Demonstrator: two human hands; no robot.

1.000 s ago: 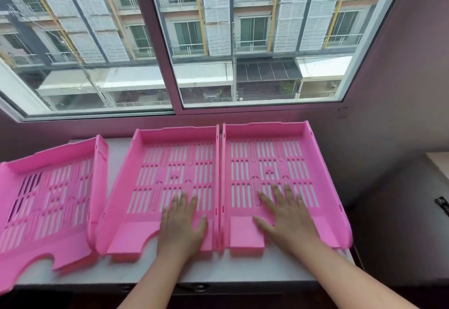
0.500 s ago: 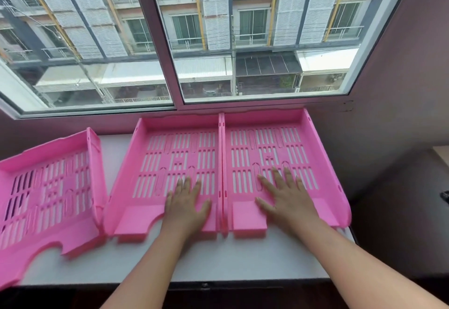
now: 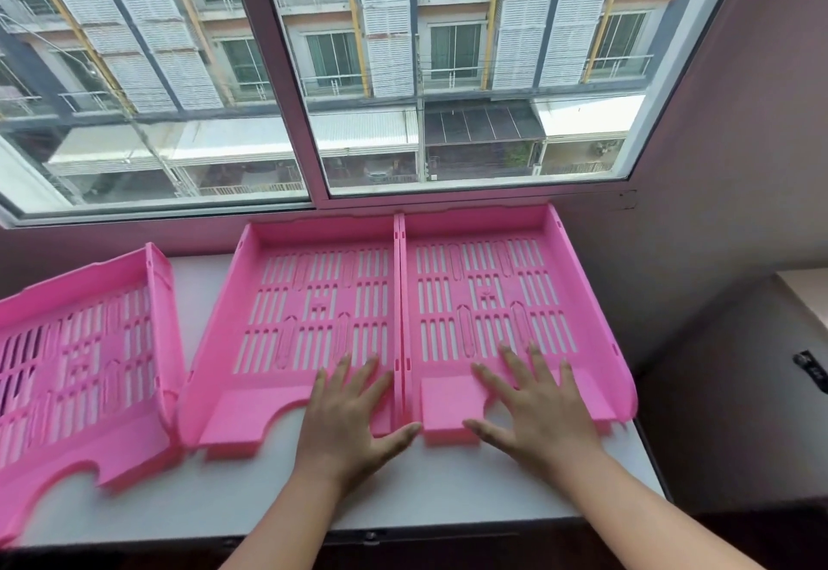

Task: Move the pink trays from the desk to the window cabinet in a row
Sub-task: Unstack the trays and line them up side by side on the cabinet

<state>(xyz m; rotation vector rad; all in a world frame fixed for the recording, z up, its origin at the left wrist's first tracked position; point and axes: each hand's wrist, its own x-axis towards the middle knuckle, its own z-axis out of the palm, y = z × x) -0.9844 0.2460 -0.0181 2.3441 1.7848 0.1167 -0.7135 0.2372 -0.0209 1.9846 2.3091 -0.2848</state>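
Three pink slotted trays lie on the white top of the window cabinet (image 3: 439, 498). The right tray (image 3: 493, 282) and the middle tray (image 3: 309, 296) stand side by side, walls touching, backs against the window sill. The left tray (image 3: 80, 359) sits askew and nearer me, its corner against the middle tray. My left hand (image 3: 347, 412) lies flat, fingers spread, on the middle tray's front right part. My right hand (image 3: 535, 403) lies flat on the right tray's front edge. Neither hand grips anything.
A large window (image 3: 403, 76) rises right behind the trays. A wall (image 3: 726, 166) closes off the right side, beside the right tray. The cabinet's front edge (image 3: 403, 531) runs just below my forearms. A pale surface (image 3: 806, 296) shows at far right.
The middle and right trays have slid away from me toward the window under my flat hands. More bare cabinet top shows in front of them. The left tray has stayed put.
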